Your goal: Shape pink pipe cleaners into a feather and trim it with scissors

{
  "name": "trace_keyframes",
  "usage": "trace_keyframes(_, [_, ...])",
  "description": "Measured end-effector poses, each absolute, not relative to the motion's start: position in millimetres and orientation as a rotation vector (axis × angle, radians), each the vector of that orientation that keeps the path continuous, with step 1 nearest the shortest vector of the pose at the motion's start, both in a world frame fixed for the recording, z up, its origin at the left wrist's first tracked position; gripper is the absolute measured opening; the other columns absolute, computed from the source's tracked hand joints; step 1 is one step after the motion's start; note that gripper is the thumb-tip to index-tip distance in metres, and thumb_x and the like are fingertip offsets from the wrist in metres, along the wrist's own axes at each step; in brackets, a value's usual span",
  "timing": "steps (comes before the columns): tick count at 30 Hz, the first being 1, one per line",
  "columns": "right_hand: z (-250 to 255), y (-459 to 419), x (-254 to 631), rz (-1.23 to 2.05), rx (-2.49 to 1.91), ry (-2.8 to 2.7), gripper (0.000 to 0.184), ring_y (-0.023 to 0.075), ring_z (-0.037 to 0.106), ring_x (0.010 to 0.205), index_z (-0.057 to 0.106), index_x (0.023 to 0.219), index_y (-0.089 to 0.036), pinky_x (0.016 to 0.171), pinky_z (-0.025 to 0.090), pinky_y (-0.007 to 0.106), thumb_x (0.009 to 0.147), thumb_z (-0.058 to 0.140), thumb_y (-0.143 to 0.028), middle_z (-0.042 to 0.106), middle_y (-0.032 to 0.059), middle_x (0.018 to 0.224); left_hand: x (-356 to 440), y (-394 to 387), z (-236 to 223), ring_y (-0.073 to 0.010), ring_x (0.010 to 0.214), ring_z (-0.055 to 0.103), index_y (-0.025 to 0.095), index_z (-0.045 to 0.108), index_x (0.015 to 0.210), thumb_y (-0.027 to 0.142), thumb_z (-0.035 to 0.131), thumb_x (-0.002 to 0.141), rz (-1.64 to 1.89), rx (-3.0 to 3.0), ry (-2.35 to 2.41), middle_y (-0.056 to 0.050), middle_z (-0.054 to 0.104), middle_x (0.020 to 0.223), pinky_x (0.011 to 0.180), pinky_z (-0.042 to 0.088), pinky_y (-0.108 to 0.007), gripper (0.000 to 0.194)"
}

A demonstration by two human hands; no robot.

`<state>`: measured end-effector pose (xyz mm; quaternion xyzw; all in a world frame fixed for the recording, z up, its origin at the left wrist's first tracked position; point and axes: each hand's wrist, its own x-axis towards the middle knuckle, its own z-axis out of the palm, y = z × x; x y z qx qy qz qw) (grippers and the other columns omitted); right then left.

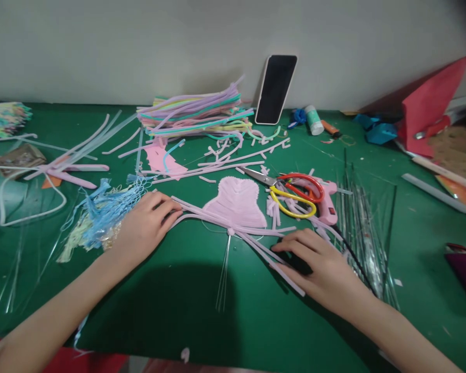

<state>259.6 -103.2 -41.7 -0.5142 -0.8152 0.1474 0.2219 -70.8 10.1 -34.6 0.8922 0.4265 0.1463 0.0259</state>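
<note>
A bundle of lilac pipe cleaners [252, 243] stretches between my hands, gathered at a small knot in the middle from which thin clear strands hang down. My left hand [147, 223] has its fingers closed around the bundle's left ends. At the right, where the strips fan out, my right hand [314, 259] holds some between thumb and curved fingers; a dark patch under that palm is hard to make out. Just behind the bundle lies a flat lilac shape of pipe cleaners [236, 199], flared at its lower end.
Scissors with red and yellow handles [295, 210] lie beside a pink glue gun [328, 204]. Behind are a pile of coloured pipe cleaners [194, 116] and a phone [276, 89] leaning on the wall. Blue tassels [104, 212] lie left, clear strips [367, 238] right.
</note>
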Motion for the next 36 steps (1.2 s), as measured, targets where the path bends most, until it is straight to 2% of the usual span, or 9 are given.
trace_keyframes(6, [-37, -102, 253, 0.342, -1.462, -2.257, 0.012, 0.0191, 0.060, 0.073, 0.053, 0.086, -0.022, 0.064, 0.050, 0.031, 0.090, 0.047, -0.012, 0.063, 0.0059, 0.081, -73, 3, -24, -0.0226, 0.087, 0.060, 0.019, 0.058, 0.093, 0.033, 0.037, 0.098, 0.237, 2.674, 1.239, -0.008, 0.063, 0.094, 0.080, 0.048, -0.037, 0.026])
trace_keyframes(8, [-33, -101, 253, 0.336, -1.469, -2.253, 0.013, 0.0181, 0.060, 0.069, 0.053, 0.088, -0.021, 0.060, 0.050, 0.029, 0.090, 0.045, -0.011, 0.064, 0.0053, 0.080, -75, 1, -17, -0.0223, 0.079, 0.060, 0.020, 0.058, 0.091, 0.036, 0.038, 0.097, 0.183, 2.628, 1.250, -0.006, 0.063, 0.086, 0.071, 0.047, -0.035, 0.026])
trace_keyframes(11, [-22, -99, 254, 0.390, -1.455, -2.223, 0.017, 0.0166, 0.064, 0.070, 0.057, 0.100, -0.021, 0.061, 0.051, 0.027, 0.092, 0.045, -0.013, 0.067, 0.0052, 0.083, -77, -1, -5, -0.0232, 0.080, 0.061, 0.020, 0.062, 0.099, 0.037, 0.038, 0.097, 0.182, 2.664, 1.207, -0.007, 0.066, 0.086, 0.072, 0.046, -0.035, 0.030])
trace_keyframes(15, [0, -91, 253, 0.732, -1.404, -2.117, 0.016, 0.0155, 0.069, 0.079, 0.065, 0.099, -0.025, 0.069, 0.055, 0.025, 0.089, 0.054, -0.019, 0.073, 0.0032, 0.091, -74, -3, 16, -0.0203, 0.075, 0.060, 0.022, 0.067, 0.091, 0.035, 0.041, 0.097, 0.189, 2.739, 1.030, -0.003, 0.066, 0.079, 0.070, 0.045, -0.032, 0.029])
trace_keyframes(18, [12, -84, 252, 1.019, -1.366, -2.025, 0.015, 0.0147, 0.070, 0.076, 0.070, 0.094, -0.025, 0.068, 0.056, 0.022, 0.087, 0.058, -0.021, 0.075, 0.0011, 0.088, -65, -6, 33, -0.0175, 0.072, 0.059, 0.022, 0.067, 0.087, 0.033, 0.043, 0.096, 0.272, 2.738, 0.980, -0.001, 0.066, 0.075, 0.067, 0.044, -0.029, 0.027])
trace_keyframes(21, [14, -80, 249, 1.119, -1.355, -1.977, 0.012, 0.0140, 0.070, 0.071, 0.071, 0.087, -0.024, 0.064, 0.056, 0.021, 0.086, 0.060, -0.023, 0.075, 0.0009, 0.081, -55, -12, 43, -0.0166, 0.070, 0.059, 0.023, 0.065, 0.084, 0.033, 0.046, 0.095, 0.410, 2.759, 0.985, 0.001, 0.067, 0.075, 0.068, 0.045, -0.029, 0.024])
trace_keyframes(27, [3, -86, 240, 1.075, -1.247, -2.066, 0.021, 0.0136, 0.069, 0.080, 0.071, 0.100, -0.025, 0.069, 0.055, 0.022, 0.090, 0.054, -0.016, 0.074, 0.0028, 0.091, -51, -21, 41, -0.0163, 0.080, 0.063, 0.020, 0.066, 0.101, 0.021, 0.055, 0.091, 0.540, 2.727, 0.971, -0.002, 0.071, 0.089, 0.073, 0.049, -0.028, 0.014])
trace_keyframes(31, [2, -88, 237, 0.975, -1.189, -2.113, 0.024, 0.0137, 0.068, 0.082, 0.073, 0.095, -0.025, 0.072, 0.055, 0.023, 0.089, 0.054, -0.013, 0.071, 0.0044, 0.090, -55, -19, 41, -0.0155, 0.083, 0.064, 0.026, 0.069, 0.100, 0.022, 0.060, 0.089, 0.513, 2.543, 0.826, 0.001, 0.072, 0.088, 0.074, 0.052, -0.026, 0.014])
trace_keyframes(36, [5, -73, 224, 0.906, -1.212, -1.997, 0.020, 0.0161, 0.069, 0.092, 0.073, 0.095, -0.024, 0.079, 0.055, 0.025, 0.090, 0.055, -0.017, 0.072, 0.0055, 0.102, -38, -7, 49, -0.0157, 0.081, 0.065, 0.031, 0.075, 0.095, 0.026, 0.058, 0.091, 0.530, 2.535, 0.685, -0.001, 0.072, 0.088, 0.067, 0.053, -0.025, 0.018])
